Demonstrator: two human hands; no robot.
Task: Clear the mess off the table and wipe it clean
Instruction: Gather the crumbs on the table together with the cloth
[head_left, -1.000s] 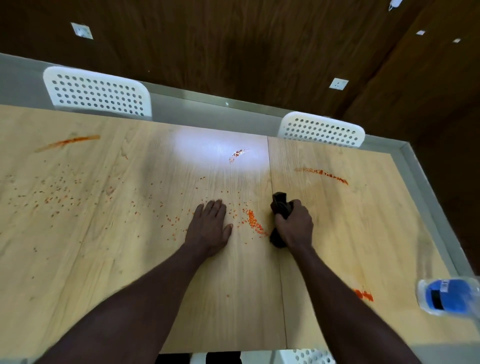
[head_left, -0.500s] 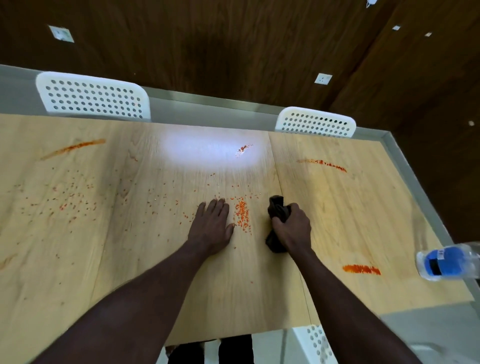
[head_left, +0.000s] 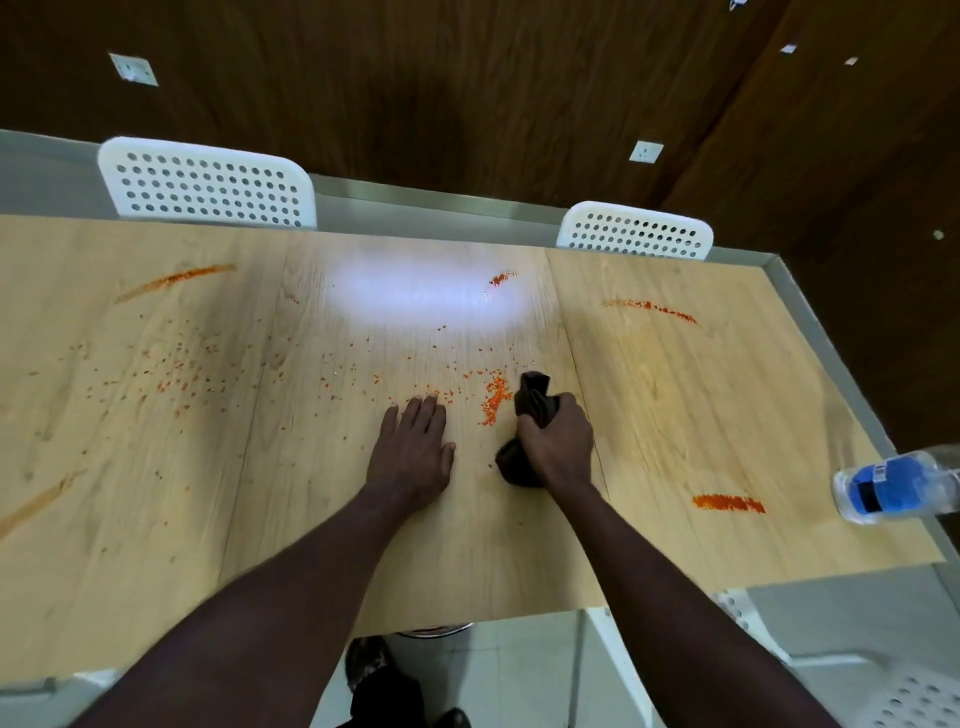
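Note:
A light wooden table (head_left: 675, 405) is strewn with small orange-red crumbs. My right hand (head_left: 558, 441) grips a bunched dark cloth (head_left: 530, 402) pressed on the tabletop, just right of a gathered crumb pile (head_left: 493, 400). My left hand (head_left: 413, 449) lies flat on the table, fingers spread, left of that pile. Loose crumbs (head_left: 176, 369) are scattered over the left part. Orange smears show at the far left (head_left: 176, 278), far middle (head_left: 501, 278), far right (head_left: 649, 307) and near right (head_left: 727, 503).
A plastic water bottle with a blue label (head_left: 893, 486) lies at the table's right edge. Two white perforated chairs (head_left: 208, 184) (head_left: 636, 231) stand behind the far edge, another chair (head_left: 883, 680) at the near right. Dark wooden walls rise beyond.
The cloth in my right hand has pushed the crumb pile slightly forward and left, toward my left hand. The camera view has shifted back, showing more of the near table edge.

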